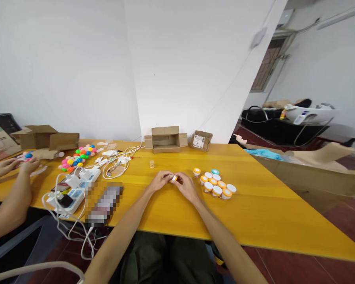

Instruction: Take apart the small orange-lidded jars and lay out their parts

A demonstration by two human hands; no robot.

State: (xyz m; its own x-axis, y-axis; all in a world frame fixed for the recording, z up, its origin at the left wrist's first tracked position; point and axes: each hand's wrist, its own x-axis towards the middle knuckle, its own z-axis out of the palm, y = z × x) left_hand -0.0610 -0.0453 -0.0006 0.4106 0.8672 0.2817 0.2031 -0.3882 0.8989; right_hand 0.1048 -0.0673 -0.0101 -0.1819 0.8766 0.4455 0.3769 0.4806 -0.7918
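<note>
Over the middle of the table, my left hand (pixel 162 180) and my right hand (pixel 186 187) meet with fingers closed around a small orange-and-white jar lid (pixel 174 178). My fingers cover most of it, so I cannot tell whether a jar body is under it. A small clear jar (pixel 152 164) without a lid stands beyond my left hand. To the right of my right hand is a cluster of small clear jars with lids, some white (pixel 217 191), some orange (pixel 226 193), one teal (pixel 215 172).
At the wall stand an open cardboard box (pixel 165 149) and a smaller box (pixel 201 141). Left are a power strip (pixel 77 197) with cables, a pixelated phone (pixel 105 205), colorful balls (pixel 77 157), and another person's hands (pixel 29 165). The table's right edge (pixel 298 202) slants away beside a large carton (pixel 296 177).
</note>
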